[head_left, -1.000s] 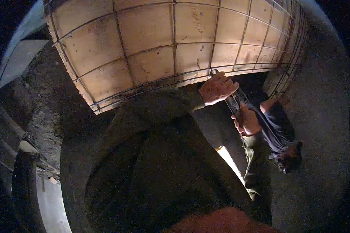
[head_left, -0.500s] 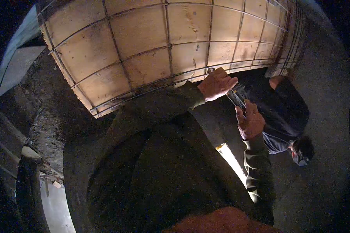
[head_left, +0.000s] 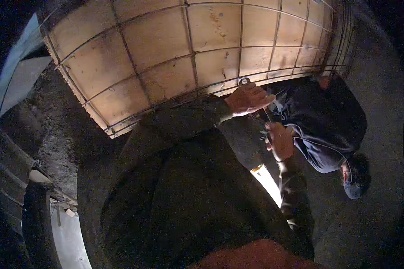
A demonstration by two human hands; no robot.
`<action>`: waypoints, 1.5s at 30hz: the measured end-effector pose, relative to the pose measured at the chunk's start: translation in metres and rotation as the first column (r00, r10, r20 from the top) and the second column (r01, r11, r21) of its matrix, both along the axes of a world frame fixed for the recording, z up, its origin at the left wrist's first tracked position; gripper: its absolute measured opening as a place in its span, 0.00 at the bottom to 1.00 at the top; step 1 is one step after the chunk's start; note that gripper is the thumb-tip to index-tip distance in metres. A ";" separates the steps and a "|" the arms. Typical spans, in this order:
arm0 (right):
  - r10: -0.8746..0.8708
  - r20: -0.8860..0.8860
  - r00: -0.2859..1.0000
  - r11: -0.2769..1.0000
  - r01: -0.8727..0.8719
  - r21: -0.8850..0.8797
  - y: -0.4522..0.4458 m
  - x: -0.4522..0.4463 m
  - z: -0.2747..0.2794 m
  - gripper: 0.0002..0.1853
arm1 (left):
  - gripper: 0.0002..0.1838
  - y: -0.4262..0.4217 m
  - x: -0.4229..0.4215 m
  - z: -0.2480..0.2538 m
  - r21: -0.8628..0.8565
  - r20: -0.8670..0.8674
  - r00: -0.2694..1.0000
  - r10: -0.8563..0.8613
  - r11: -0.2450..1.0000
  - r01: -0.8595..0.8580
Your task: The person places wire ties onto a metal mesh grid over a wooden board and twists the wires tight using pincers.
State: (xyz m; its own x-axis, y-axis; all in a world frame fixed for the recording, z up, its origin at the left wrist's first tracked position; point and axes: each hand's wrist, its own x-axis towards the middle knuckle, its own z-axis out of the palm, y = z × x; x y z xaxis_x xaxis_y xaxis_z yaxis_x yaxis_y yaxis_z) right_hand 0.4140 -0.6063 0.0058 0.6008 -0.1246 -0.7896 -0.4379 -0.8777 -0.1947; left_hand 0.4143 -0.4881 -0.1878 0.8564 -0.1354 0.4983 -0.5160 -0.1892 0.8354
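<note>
Fingers curled, contents hidden, a worker's left hand [head_left: 249, 99] meets the steel mesh [head_left: 193, 54]'s lower edge; the right hand [head_left: 280, 141] apparently grips thin wire [head_left: 268, 115] between them, wire-handling that seems to call for a steady hold

stained light-wood panel [head_left: 159, 36] just beyond the left hand [head_left: 249, 99], kinda rough along the edge, grid of thin metal rods [head_left: 193, 53] across its face, a couple running close together by that hand, more bunched up off to its right
</note>
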 end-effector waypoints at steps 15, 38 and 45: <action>0.748 0.283 0.601 0.662 -0.639 -0.392 0.022 0.026 0.018 0.20 | 0.15 -0.005 0.014 0.009 -0.075 -0.246 0.969 0.008 0.997 -0.027; 0.627 0.196 0.754 0.726 -0.473 -0.500 0.024 -0.001 0.024 0.24 | 0.12 -0.004 0.013 0.005 -0.005 -0.188 0.975 -0.121 0.993 0.122; -0.268 -0.059 0.962 0.960 0.262 -0.096 -0.005 -0.001 0.008 0.21 | 0.15 0.020 0.005 0.017 0.134 -0.037 0.996 0.084 0.988 -0.078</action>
